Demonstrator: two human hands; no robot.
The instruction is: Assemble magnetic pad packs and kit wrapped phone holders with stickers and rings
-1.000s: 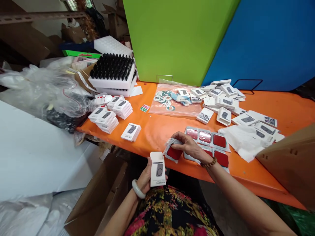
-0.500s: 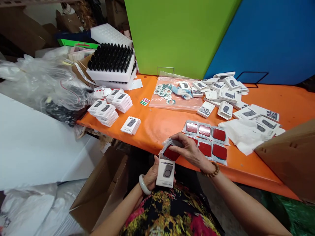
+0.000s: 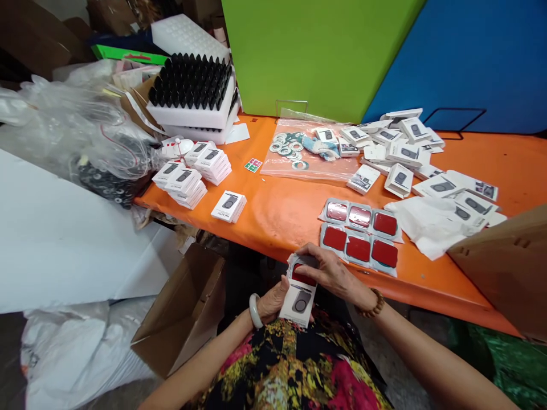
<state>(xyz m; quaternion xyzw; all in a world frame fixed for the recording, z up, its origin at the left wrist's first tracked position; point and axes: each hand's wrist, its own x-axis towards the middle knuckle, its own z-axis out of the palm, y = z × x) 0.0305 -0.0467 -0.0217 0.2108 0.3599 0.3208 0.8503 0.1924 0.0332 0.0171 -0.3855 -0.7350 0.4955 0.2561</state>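
My left hand [image 3: 273, 300] grips a small white printed box [image 3: 299, 303] held upright over my lap. At the box's top end, my right hand [image 3: 329, 272] pinches a red-faced pad in a clear wrapper [image 3: 304, 274], whose lower part is inside the box. Just beyond, two rows of wrapped red pads [image 3: 358, 248] lie on the orange table [image 3: 282, 210]. To the left of them sits a short stack of printed boxes [image 3: 228, 206], with taller stacks of boxes [image 3: 183, 181] farther left.
A heap of white boxes [image 3: 404, 152] covers the back right. A clear bag with rings [image 3: 294, 149] lies mid-table. Foam trays of black pieces [image 3: 192, 85] stand back left. A cardboard carton [image 3: 504, 262] rises at right; an open carton [image 3: 179, 313] is below the table edge.
The wrapped red pad has gone deeper into the box, pushed down by my right hand. Both hands and the box sit slightly farther right in view.
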